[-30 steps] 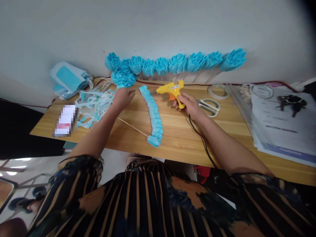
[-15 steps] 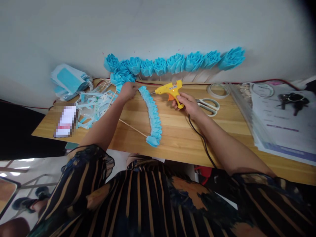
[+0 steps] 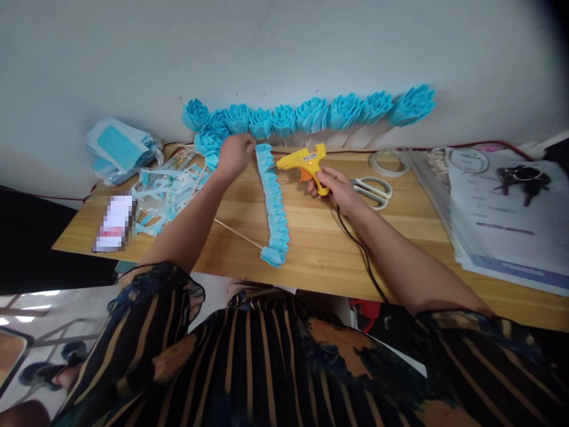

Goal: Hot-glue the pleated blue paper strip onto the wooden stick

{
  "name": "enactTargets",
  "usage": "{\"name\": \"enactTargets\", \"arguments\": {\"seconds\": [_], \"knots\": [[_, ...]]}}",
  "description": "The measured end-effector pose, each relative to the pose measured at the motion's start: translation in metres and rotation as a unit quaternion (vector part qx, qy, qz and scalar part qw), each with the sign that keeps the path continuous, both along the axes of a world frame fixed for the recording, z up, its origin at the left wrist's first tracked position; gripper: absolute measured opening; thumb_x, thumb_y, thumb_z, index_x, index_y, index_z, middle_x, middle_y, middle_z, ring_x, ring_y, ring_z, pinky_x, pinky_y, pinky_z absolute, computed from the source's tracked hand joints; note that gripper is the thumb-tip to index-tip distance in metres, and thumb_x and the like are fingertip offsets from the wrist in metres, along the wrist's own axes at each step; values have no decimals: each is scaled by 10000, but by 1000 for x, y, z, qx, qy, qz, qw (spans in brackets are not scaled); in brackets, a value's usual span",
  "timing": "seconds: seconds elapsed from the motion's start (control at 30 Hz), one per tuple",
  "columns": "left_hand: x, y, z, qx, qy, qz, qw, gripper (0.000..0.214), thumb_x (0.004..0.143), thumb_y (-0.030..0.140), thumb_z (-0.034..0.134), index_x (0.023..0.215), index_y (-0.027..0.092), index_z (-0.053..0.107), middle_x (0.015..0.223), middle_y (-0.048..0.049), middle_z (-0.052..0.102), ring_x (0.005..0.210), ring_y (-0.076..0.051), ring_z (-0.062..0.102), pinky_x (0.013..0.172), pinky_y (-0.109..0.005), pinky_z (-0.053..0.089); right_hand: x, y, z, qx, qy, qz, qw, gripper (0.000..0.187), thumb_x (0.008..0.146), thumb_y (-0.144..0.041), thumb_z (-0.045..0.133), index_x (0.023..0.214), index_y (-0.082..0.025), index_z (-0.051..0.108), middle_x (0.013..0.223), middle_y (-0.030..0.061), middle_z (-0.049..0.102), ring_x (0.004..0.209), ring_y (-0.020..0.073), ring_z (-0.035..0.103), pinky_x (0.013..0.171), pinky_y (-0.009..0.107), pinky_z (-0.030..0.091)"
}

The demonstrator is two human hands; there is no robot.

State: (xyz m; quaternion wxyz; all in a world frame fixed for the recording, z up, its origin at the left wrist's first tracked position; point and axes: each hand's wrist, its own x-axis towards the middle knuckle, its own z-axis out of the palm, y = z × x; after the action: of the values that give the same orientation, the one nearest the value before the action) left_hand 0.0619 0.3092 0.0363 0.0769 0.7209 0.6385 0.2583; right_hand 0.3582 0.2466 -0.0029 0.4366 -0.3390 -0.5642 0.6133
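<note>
Gluing seems our step: our left hand (image 3: pixel 240 153) pinches the far end of the blue strip (image 3: pixel 276 209) on the desk (image 3: pixel 231 256); our right hand (image 3: pixel 331 186) grips the glue gun (image 3: pixel 300 160), nozzle (image 3: pixel 273 166) beside the strip. Next likely calls for steady aim.

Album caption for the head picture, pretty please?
Left hand at one end of a ruffled blue strip, right hand holding a yellow plastic glue gun.
</note>
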Motion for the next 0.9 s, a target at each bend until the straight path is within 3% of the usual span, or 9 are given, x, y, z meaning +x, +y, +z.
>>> {"name": "enactTargets", "arguments": {"seconds": [0.27, 0.37, 0.57, 0.77, 0.9], "knots": [[15, 23, 10, 60, -25, -33, 997, 179, 940, 211, 513, 948, 157, 684, 995, -106, 723, 1051, -274, 632, 895, -342, 426, 1, -1, 4, -14, 24, -15, 1000, 433, 749, -572, 804, 920, -202, 657, 722, 6, 685, 594, 122, 576, 519, 235, 464], [22, 30, 20, 74, -15, -27, 997, 149, 944, 200, 542, 895, 206, 682, 955, -68, 733, 974, -236, 625, 854, -337, 422, 1, 0, 4, -8, 46, -21, 999, 441, 746, -566, 803, 912, -184, 657, 708, 11, 681, 588, 121, 573, 528, 238, 470], [31, 34, 41, 90, 22, 1, 996, 188, 945, 189, 528, 971, 227, 711, 964, -37, 737, 920, -204, 610, 871, -367, 422, 2, 2, 3, -25, 80, -29, 996, 420, 737, -525, 815, 916, -183, 651, 698, 6, 683, 558, 114, 567, 491, 231, 446], [24, 28, 22, 66, -19, -104, 992, 164, 887, 227, 555, 930, 207, 713, 938, -72, 748, 953, -255, 661, 859, -355, 468, 4, 4, 2, -12, 96, -23, 995, 399, 756, -520, 808, 895, -178, 655, 677, 4, 663, 557, 115, 561, 497, 234, 446], [18, 24, 6, 48, -19, -119, 992, 198, 868, 211, 550, 969, 179, 718, 960, -91, 753, 957, -253, 671, 869, -342, 486, 4, 5, 0, 7, 87, -22, 996, 407, 778, -552, 788, 886, -185, 651, 706, 16, 669, 580, 123, 554, 509, 241, 451]]}}
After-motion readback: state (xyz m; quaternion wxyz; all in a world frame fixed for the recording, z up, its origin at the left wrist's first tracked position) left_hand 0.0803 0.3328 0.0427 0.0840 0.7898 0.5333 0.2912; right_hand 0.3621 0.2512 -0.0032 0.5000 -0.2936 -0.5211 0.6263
